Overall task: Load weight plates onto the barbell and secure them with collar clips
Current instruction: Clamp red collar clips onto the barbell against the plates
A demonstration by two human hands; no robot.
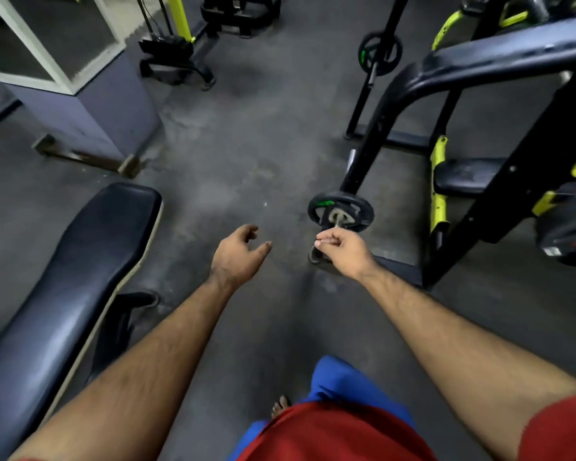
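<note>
One weight plate (341,211), black with a green mark, sits on the end of a barbell (370,74) whose far end carries another plate (379,53). Just in front of the near plate, the right hand (343,250) is curled shut, fingers pinched around a small dark object at the bar's tip; whether that is a collar clip I cannot tell. Well to the left, the left hand (238,254) hangs half open over the grey floor (246,134), holding nothing. A padded bench (80,261) lies at the left.
</note>
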